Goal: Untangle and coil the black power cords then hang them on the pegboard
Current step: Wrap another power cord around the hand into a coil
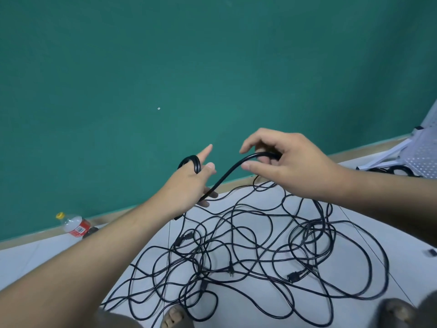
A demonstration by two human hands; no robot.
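A tangle of black power cords [248,252] sprawls over the pale floor below my hands, with several plugs lying in it. My left hand [189,183] is raised with its fingers straight, and a few turns of black cord [195,163] are looped around it between thumb and forefinger. From that loop one strand [227,176] arcs up to my right hand [281,162], which pinches it between thumb and curled fingers. A white pegboard [423,157] leans at the far right against the green wall, with a coiled black cord [399,170] at its foot.
A plastic bottle [74,224] with a yellow cap and red label lies by the skirting at the left. My feet [175,317] show at the bottom edge, close to the tangle. A small dark object [431,252] lies at the right edge.
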